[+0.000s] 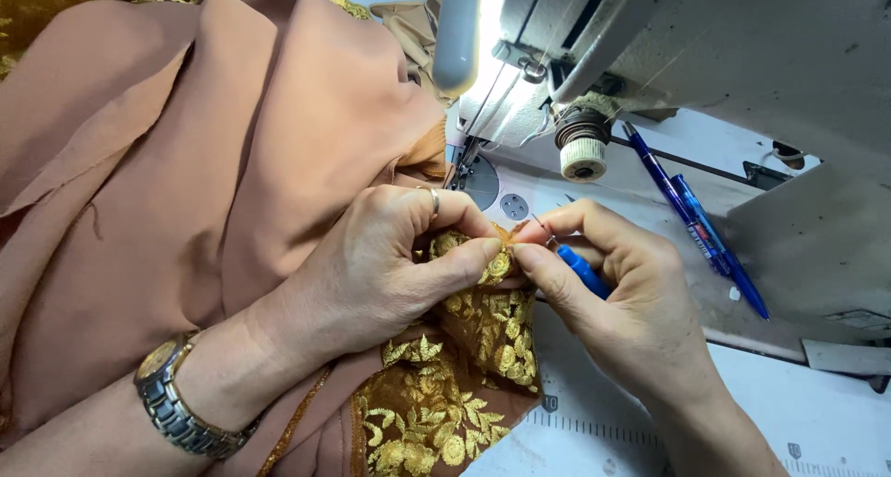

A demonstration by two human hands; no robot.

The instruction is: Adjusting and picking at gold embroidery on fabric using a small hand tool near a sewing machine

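Observation:
My left hand (390, 264), with a ring and a metal wristwatch (172, 398), pinches the edge of a brown fabric with gold floral embroidery (464, 384) between thumb and fingers. My right hand (622, 301) meets it at the same spot, holding a small blue-handled tool (585, 271) whose thin metal tip points at the fabric edge. Plain tan cloth (186, 161) is piled to the left, under my left arm.
A white sewing machine (705, 50) stands at the upper right, with its lamp lit and a thread knob (583, 157). Two blue pens (696, 222) lie on the machine bed. A ruler strip (594, 426) runs along the table's front edge.

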